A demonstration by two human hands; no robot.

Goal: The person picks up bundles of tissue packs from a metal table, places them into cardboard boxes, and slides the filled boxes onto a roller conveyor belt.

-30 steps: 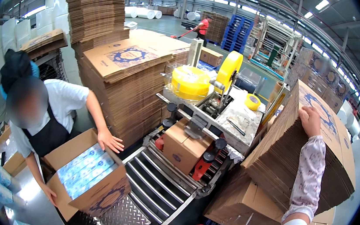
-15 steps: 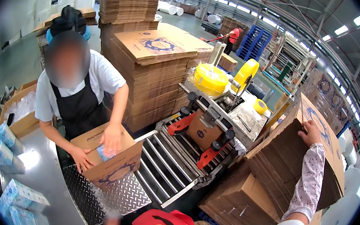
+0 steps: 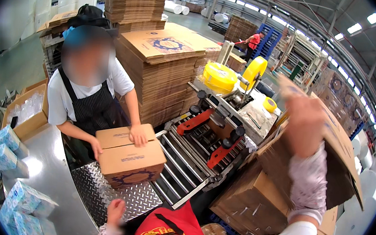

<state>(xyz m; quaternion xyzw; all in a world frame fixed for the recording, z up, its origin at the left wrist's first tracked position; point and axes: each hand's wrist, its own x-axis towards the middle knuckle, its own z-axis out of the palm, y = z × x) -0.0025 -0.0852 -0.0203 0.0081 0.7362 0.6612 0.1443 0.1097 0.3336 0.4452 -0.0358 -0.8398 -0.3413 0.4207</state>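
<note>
The hall is bright, and the light comes from long ceiling lamps (image 3: 254,7) at twelve o'clock and at two o'clock. The metal plate (image 3: 111,192) at six o'clock shines with soft glare, and shadows are weak. The right hand (image 3: 304,125) at three o'clock is blurred by motion. Straight lines bend strongly near the round black rim. One face is blurred; the middle stays sharp.

A brown closed carton (image 3: 131,157) with a blue emblem sat on the metal table (image 3: 97,193) before me. Blue-patterned tissue packs (image 3: 4,146) lay at my left, and flattened brown cartons (image 3: 165,69) with blue round prints were stacked behind.
</note>
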